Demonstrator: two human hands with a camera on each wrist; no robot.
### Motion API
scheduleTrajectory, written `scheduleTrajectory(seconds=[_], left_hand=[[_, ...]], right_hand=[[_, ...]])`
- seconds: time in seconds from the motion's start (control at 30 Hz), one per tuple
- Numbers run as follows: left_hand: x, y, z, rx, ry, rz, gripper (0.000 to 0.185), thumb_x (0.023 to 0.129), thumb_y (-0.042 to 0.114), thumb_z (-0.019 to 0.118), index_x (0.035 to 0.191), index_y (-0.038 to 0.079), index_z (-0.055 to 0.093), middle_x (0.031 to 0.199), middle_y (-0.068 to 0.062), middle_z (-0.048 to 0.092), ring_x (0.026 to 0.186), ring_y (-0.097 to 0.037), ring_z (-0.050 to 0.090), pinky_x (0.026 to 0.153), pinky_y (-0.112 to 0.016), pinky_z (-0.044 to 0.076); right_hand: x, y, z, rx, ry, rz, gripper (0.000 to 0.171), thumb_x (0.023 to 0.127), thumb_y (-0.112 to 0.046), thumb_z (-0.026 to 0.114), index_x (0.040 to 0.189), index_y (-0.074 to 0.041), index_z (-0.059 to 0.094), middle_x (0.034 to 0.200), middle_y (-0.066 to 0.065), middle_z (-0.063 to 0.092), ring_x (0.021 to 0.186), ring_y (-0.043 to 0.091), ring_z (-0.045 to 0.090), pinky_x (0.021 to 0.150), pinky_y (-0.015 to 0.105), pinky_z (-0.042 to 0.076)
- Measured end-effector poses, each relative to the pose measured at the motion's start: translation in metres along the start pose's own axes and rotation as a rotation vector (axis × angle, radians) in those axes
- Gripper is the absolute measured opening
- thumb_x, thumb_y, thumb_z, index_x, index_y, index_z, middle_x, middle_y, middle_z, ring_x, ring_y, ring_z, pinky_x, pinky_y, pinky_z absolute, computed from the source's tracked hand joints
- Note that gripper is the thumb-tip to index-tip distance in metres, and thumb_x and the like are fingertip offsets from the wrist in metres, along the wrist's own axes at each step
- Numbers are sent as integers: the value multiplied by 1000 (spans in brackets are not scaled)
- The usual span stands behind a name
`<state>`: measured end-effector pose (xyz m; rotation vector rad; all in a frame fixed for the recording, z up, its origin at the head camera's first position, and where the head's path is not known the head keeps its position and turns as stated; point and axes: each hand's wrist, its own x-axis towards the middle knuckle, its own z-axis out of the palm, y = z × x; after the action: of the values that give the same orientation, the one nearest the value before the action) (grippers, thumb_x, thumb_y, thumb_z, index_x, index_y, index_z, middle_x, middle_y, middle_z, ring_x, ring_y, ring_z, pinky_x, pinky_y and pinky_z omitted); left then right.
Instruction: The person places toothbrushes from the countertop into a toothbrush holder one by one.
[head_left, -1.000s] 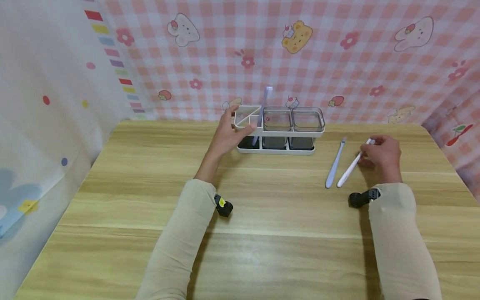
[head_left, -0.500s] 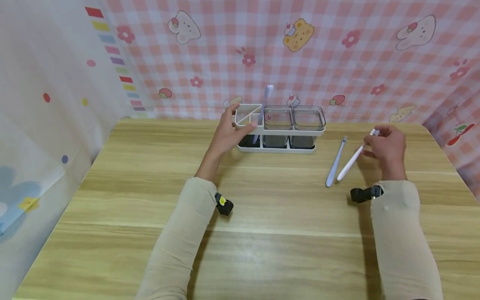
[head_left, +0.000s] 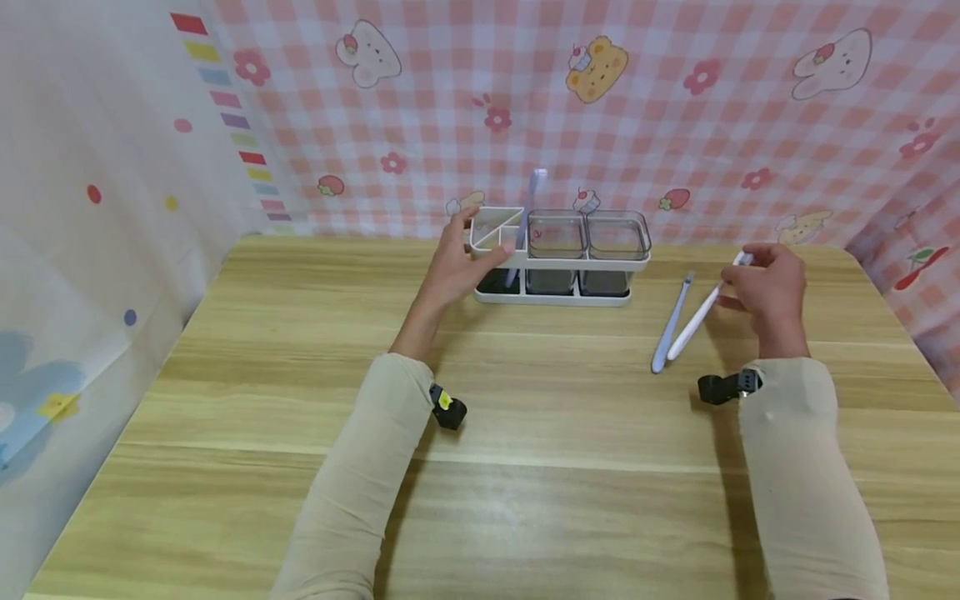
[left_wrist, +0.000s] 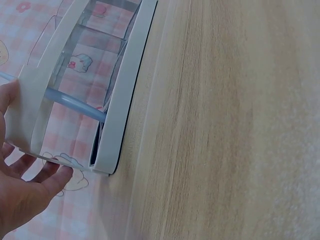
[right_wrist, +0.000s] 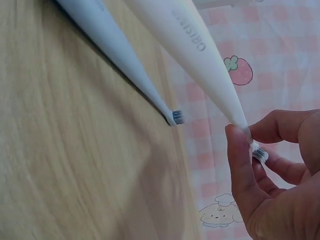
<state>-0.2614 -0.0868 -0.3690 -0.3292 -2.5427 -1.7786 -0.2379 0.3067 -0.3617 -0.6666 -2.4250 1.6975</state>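
Head view shows the person's left hand (head_left: 450, 271) resting against the left end of a white toothbrush holder (head_left: 558, 258) that stands near the back edge of the wooden table (head_left: 480, 467), its thumb and fingers lightly spread around the open white compartment at that end. A light blue toothbrush (head_left: 525, 225) stands tilted in that left compartment, and two clear cups (head_left: 588, 237) fill the middle and right compartments. Left wrist view confirms the relaxed fingers (left_wrist: 50, 180) touching the holder's end wall, not curled tightly round it. To the right of the holder, well apart from it, the right hand (head_left: 761, 287) pinches a white toothbrush (head_left: 693, 321) near its head between thumb and fingertips, the other fingers curled below; the handle slants down and toward the person, with its far end low over the table, though whether it touches the wood cannot be told. Right wrist view shows the thumb (right_wrist: 240, 160) and forefinger closed on the thin neck just behind the bristles. Just beside it, on the left, a second light blue toothbrush (head_left: 670, 325) lies flat on the table, roughly parallel, bristle end pointing toward the pink checked backdrop (head_left: 675, 125).
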Motion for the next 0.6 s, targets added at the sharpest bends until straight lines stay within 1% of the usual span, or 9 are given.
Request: scheduleTrajectory(seconds=[0.07, 0.17, 0.23, 0.3, 0.37, 0.43, 0.6], left_hand=[[0, 0, 0, -2, 0, 2, 83, 93, 33, 73, 158, 9, 26, 147, -15, 38, 112, -31, 50, 87, -39, 49], [-1, 1, -1, -6, -2, 7, 84, 93, 32, 73, 158, 7, 26, 146, -15, 38, 112, -31, 50, 86, -39, 48], [-1, 1, -1, -9, -3, 9, 84, 93, 32, 73, 158, 6, 26, 146, -15, 38, 111, -32, 49, 86, -39, 48], [-1, 1, -1, -8, -4, 7, 84, 93, 32, 73, 158, 6, 26, 146, -15, 38, 112, -32, 49, 87, -40, 48], [-1, 1, -1, -3, -3, 4, 85, 93, 34, 73, 158, 7, 26, 147, -15, 38, 114, -32, 49, 88, -40, 48], [-1, 2, -1, 0, 0, 2, 85, 93, 34, 73, 158, 8, 26, 147, -14, 39, 115, -32, 49, 88, -40, 49], [-1, 2, -1, 0, 3, 2, 84, 93, 33, 73, 158, 8, 26, 149, -16, 38, 117, -33, 50, 89, -42, 49]], right_hand=[[-1, -2, 0, -3, 1, -2, 49, 95, -4, 63, 142, -8, 47, 109, -6, 42, 91, 8, 53, 69, 25, 58], [-2, -5, 1, 4, 8, -1, 46, 96, -5, 63, 139, -12, 48, 110, -6, 42, 91, 7, 54, 69, 26, 58], [-3, -8, 1, 24, 16, -4, 40, 96, -3, 63, 132, -16, 51, 110, -7, 42, 90, 7, 54, 68, 26, 58], [-3, -12, 2, 63, 28, -12, 36, 94, 1, 63, 122, -20, 54, 109, -6, 42, 90, 7, 54, 67, 25, 58], [-4, -16, 2, 113, 41, -25, 36, 91, 5, 63, 112, -22, 54, 108, -5, 42, 88, 8, 54, 63, 24, 57], [-6, -21, 2, 146, 54, -40, 36, 89, 7, 62, 107, -24, 53, 107, -5, 41, 86, 8, 54, 60, 24, 57], [-9, -33, 1, 234, 74, -69, 37, 88, 7, 63, 109, -22, 54, 107, -3, 41, 87, 9, 55, 58, 24, 57]])
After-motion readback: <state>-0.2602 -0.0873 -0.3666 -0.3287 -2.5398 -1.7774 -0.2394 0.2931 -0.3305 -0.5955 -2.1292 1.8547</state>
